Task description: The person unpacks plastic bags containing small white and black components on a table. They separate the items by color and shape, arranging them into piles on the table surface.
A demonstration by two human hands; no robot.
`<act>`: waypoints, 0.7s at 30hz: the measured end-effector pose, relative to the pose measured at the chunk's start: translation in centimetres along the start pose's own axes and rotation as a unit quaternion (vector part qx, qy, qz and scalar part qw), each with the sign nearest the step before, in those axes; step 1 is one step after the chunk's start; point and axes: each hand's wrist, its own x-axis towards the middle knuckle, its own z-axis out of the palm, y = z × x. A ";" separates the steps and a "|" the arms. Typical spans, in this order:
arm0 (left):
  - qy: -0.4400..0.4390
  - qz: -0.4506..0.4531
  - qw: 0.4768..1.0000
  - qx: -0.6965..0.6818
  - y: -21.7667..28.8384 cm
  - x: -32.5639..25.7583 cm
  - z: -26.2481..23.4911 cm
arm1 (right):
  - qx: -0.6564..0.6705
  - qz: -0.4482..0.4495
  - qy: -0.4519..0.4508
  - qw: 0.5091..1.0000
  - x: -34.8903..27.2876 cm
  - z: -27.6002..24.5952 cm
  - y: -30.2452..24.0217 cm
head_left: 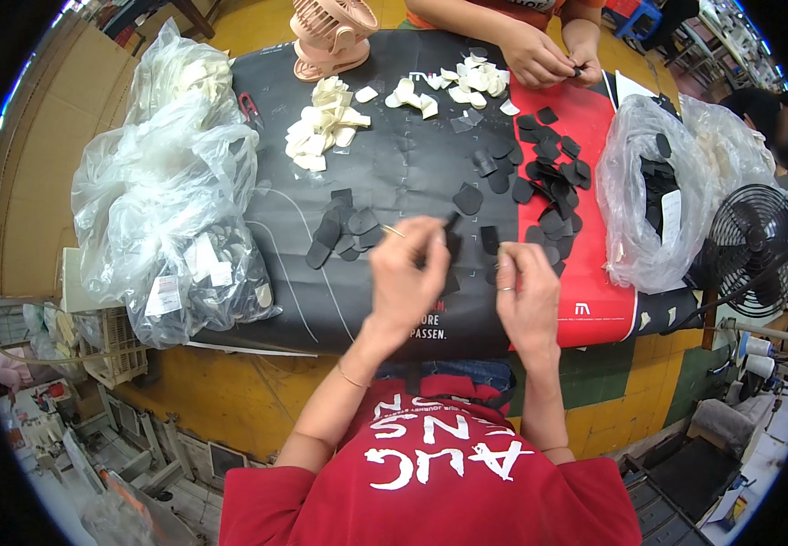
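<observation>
My left hand (pixel 409 273) is closed over the middle of the black table cover, with a thin tan stick (pixel 394 231) poking out between its fingers. Dark pieces lie right by its fingertips; whether it also pinches one is unclear. To its right, my right hand (pixel 528 289) has its fingers pressed together. Beside those fingertips is a small black piece (pixel 490 239), and I cannot tell if they grip it. Several rounded black pieces (pixel 344 227) lie left of my left hand. Beyond my hands is a single black piece (pixel 468 198). A larger heap of black pieces (pixel 553 191) covers part of the red area.
Cream pieces (pixel 321 127) are heaped toward the far side, near a pink fan (pixel 332 36). Filled plastic bags (pixel 171 200) crowd the left; another open bag (pixel 635 200) and a black fan (pixel 756 250) stand right. Across the table, another person's hands (pixel 558 59) hold a small dark piece.
</observation>
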 end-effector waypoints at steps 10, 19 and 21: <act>-0.141 -0.241 0.945 -0.169 -1.5 2.7 -0.4 | -0.119 0.069 0.012 0.990 2.5 -0.8 1.4; -0.113 -0.257 0.915 -0.290 -1.1 0.9 -0.6 | 0.139 0.092 -0.127 0.978 1.9 1.3 -1.1; -0.037 -0.245 0.946 -0.208 -1.5 1.3 -1.0 | 0.135 0.078 -0.090 0.984 1.5 1.4 -1.3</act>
